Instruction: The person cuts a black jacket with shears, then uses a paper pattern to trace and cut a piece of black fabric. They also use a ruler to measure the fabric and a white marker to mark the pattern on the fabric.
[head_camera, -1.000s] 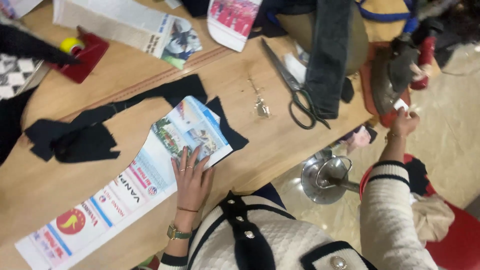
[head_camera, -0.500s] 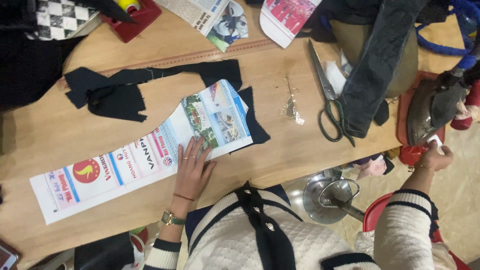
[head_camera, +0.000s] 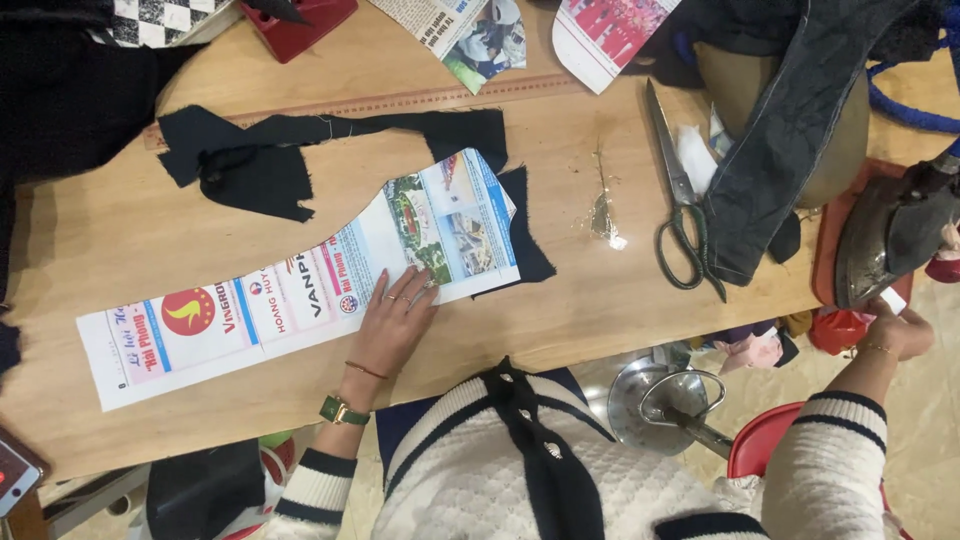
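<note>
The left hand (head_camera: 398, 322) is laid flat, fingers spread, on the lower edge of a printed paper pattern (head_camera: 300, 290) cut from a newspaper sheet, which lies along the middle of the wooden worktop (head_camera: 560, 330). Nothing is clasped by that hand; the paper is only pressed down by its open palm. Black fabric (head_camera: 300, 150) is spread just above the pattern and partly under its right end, where a dark edge (head_camera: 528, 240) shows beside the paper.

The right hand (head_camera: 898, 330) is stretched out to the far right, past the worktop's edge and just below an iron (head_camera: 890, 235) resting on a red stand (head_camera: 830, 240). Its grip appears closed on something small and pale, but the view there is too poor to tell what is held. Scissors (head_camera: 682, 215) lie well apart from both hands, beside a draped piece of dark denim (head_camera: 790, 130). A wooden ruler (head_camera: 400, 102) runs along the fabric's upper edge.

For the pattern to be held well, even pressure should be kept by the flat left hand, so that the paper is not skewed over the cloth while the body is turned to the right; the fingers are best kept spread near the paper's edge.
</note>
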